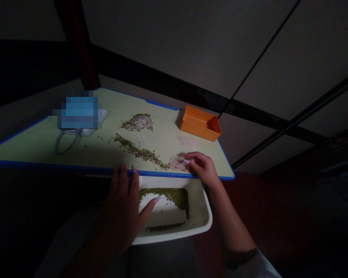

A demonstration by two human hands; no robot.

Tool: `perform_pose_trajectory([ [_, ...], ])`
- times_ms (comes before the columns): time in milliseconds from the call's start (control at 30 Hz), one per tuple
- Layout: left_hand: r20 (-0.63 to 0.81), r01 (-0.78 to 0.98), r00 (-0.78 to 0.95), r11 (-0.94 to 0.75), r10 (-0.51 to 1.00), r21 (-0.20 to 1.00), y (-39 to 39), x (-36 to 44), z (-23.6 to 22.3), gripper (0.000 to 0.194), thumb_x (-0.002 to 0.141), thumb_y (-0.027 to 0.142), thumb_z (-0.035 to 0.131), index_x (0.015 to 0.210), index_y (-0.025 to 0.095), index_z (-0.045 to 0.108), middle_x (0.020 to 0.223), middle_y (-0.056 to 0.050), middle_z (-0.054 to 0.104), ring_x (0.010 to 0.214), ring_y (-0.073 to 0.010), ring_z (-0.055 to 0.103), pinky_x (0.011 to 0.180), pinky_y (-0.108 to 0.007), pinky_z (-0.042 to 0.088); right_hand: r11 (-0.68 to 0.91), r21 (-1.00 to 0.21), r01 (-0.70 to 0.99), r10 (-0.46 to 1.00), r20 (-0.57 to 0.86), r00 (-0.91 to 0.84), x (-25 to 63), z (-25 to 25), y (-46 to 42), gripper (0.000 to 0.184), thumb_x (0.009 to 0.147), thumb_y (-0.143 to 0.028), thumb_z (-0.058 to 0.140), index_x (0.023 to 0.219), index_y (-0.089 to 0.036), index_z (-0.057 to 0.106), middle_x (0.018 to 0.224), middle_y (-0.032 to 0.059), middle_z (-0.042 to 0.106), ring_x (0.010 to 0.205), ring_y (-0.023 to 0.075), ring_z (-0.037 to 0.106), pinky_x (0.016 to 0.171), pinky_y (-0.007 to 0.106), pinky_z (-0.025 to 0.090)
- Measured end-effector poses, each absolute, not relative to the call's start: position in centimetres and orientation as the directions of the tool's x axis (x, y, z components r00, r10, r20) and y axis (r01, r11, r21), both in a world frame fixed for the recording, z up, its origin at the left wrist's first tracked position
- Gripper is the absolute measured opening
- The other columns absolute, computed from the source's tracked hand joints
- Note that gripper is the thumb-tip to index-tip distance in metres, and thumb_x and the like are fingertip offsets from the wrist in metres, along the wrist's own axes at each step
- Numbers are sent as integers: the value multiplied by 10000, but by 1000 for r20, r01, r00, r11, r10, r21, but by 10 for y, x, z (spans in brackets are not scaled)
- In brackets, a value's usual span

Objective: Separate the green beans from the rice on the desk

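My right hand is closed at the table's front edge, thumb and fingers pinching a clear, round plastic piece with pinkish marks. The piece lies low against the tabletop, at the end of a strip of small green beans. My left hand is open over the left side of a white basin; its fingers stretch to the table edge and its thumb reaches over the basin's inside. Green beans lie along the basin's far and right sides. Farther back on the table is a pile of pale grains mixed with green beans.
An orange open box stands at the table's back right. A blurred blue-screened device with a looped cable is at the left. The pale table has a blue rim; wall panels rise behind it.
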State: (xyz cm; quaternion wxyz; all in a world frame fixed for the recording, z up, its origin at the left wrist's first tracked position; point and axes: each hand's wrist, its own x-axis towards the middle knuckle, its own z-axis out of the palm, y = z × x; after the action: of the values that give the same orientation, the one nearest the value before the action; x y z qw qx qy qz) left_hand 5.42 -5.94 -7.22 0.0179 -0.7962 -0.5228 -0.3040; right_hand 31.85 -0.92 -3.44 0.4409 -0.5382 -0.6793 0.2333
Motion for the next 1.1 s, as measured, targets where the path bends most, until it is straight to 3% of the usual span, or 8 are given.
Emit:
perform_pose_trajectory([
  [533,497,858,279,-446,822,255,-60,54,-71,889,778,606,443,1403,22,199,1505,-313,129,1418,-422,81,1088,-567,273,289,-763,578,904,416,97,316,-35,-9,192,799,-332,633,922,-191,677,790,41,662,712,162,582,671,274,460],
  [1100,499,854,276,-448,821,265,-60,54,-72,883,786,603,427,1406,20,191,1508,-313,115,1420,-423,61,1090,-574,265,296,-754,587,922,386,30,312,-32,-8,201,787,-346,646,906,-186,678,716,27,645,656,151,569,623,261,448],
])
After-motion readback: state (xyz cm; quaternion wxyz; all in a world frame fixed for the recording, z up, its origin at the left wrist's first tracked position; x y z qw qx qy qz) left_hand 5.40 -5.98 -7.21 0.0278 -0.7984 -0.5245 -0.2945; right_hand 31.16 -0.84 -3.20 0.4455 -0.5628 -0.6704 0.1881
